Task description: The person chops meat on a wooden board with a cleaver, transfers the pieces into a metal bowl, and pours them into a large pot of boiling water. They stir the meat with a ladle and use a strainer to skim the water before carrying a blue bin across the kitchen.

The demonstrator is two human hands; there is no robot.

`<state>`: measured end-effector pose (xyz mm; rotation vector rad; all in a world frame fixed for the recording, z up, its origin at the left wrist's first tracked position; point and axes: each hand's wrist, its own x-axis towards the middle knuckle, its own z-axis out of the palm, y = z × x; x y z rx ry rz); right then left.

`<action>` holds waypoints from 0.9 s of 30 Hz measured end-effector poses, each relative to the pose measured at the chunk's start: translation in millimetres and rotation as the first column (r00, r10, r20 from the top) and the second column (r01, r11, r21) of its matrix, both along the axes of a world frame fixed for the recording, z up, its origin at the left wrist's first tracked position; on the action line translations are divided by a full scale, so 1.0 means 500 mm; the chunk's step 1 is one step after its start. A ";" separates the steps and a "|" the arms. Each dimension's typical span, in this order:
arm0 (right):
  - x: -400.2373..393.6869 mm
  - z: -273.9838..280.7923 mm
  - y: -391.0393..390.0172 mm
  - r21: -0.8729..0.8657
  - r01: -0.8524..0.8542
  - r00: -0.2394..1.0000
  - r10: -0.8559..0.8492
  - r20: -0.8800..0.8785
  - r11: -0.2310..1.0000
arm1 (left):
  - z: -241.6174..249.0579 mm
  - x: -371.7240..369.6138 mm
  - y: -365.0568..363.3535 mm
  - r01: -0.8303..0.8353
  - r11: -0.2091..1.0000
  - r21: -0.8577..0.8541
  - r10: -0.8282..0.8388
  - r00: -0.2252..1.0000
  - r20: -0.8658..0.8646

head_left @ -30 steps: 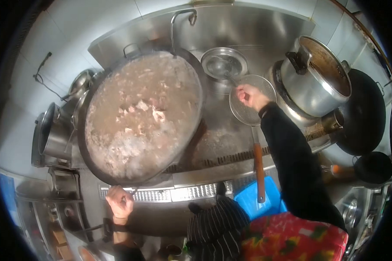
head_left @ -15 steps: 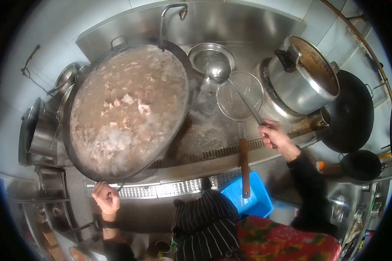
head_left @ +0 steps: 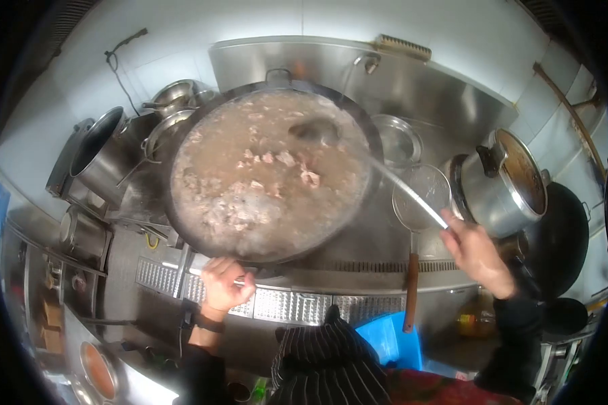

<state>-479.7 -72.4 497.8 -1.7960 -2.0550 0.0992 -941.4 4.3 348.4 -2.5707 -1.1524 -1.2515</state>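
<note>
A large wok (head_left: 195, 237) holds cloudy, steaming liquid with pieces of meat (head_left: 285, 158) on the surface. My left hand (head_left: 226, 282) is closed around the wok's handle at the near rim. Gripped by its long handle in my right hand (head_left: 476, 253) is a ladle (head_left: 317, 131). Its bowl, blurred by motion, is over the far right part of the wok, at or just above the liquid. A round mesh strainer (head_left: 422, 202) with a wooden handle lies to the right of the wok, below the ladle's shaft.
Behind the strainer sits a metal basin (head_left: 417, 138). A big aluminium pot (head_left: 503, 192) stands at right, beside a black wok (head_left: 566, 250). More metal pots (head_left: 105, 152) are at left. A blue bin (head_left: 412, 344) is below the counter edge, and a faucet (head_left: 368, 64) is behind.
My right hand has swung the ladle leftward from near the metal basin to over the wok. My left hand stays on the wok handle. The camera view has shifted.
</note>
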 end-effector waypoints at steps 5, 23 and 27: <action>-0.131 -0.018 0.065 -0.218 -0.125 0.961 0.173 0.217 0.968 | -0.011 -0.014 0.002 0.009 1.000 0.003 -0.009 1.000 -0.030; -0.396 -0.163 0.385 -0.146 -0.015 0.970 0.050 0.239 0.989 | 0.005 -0.025 -0.014 -0.038 0.999 -0.004 0.038 0.997 -0.064; -0.433 -0.140 0.341 -0.276 0.011 0.981 0.043 0.188 0.961 | -0.004 -0.025 -0.012 -0.057 0.998 -0.037 0.054 0.996 -0.071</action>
